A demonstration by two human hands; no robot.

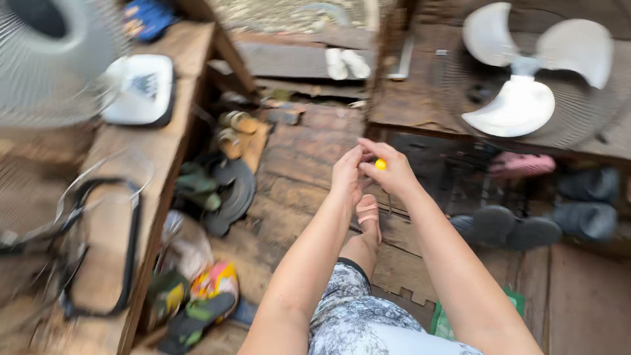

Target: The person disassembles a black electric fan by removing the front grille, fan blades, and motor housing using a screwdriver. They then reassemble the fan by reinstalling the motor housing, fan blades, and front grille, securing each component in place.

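Both hands meet above the wooden floor (309, 158): the right hand (388, 172) is curled shut around a small yellow-handled tool (380, 164), its thin shaft hanging below the palm, while the left hand (346, 176) presses its fingertips against the right, though blur hides whether it grips anything. A white fan blade (522, 79) sits on a wire guard to the right, above dark sandals (506, 230), and a wooden bench (164, 131) with a fan base (139, 89) stands at left.
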